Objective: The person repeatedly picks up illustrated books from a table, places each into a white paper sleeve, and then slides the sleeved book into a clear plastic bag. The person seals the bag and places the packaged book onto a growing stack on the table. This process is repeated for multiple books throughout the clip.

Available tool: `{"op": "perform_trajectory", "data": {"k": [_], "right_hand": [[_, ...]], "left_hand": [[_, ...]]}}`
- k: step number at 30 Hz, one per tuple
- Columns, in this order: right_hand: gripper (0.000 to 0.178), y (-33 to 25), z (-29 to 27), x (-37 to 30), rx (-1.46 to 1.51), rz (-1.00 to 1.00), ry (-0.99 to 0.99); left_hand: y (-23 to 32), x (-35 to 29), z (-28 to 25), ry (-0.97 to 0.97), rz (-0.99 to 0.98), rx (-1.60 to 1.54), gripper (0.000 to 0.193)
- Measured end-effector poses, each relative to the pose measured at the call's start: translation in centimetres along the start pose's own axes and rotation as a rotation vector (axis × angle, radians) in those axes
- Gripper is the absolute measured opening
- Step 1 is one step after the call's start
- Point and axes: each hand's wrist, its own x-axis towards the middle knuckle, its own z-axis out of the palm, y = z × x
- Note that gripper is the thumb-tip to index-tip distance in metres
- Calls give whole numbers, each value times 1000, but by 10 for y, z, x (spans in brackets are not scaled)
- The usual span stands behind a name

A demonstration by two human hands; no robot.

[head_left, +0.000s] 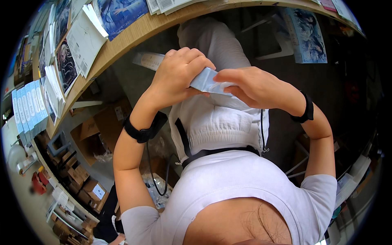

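Note:
A slim, light blue book point(203, 81) in shiny clear film is held up in front of my lap. My left hand point(179, 75) wraps over its middle, and one end with a pale spine label sticks out beyond the knuckles to the upper left. At the other end, my right hand point(257, 87) pinches the film near the corner between thumb and bent fingers. The left palm and fingers hide much of the cover. Black bands circle both wrists, and a dark cable hangs from the left one.
A curved wooden table edge point(118, 47) runs along the far left, bearing glossy picture books point(120, 14) and a stack of light blue books point(30, 108). An illustrated blue box point(306, 36) is at the far right. Cardboard boxes point(104, 126) lie below left. Another person's dark clothing shows lower left.

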Motion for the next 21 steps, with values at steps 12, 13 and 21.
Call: {"op": "perform_trajectory", "data": {"k": [12, 13, 21], "right_hand": [[39, 10, 12, 5, -88, -340, 257], [39, 11, 13, 6, -94, -347, 262], [33, 6, 5, 14, -29, -266, 194]], "left_hand": [[-5, 6, -2, 7, -4, -10, 46], [-5, 6, -3, -4, -14, -13, 43], [-9, 7, -5, -9, -14, -34, 40]]}}
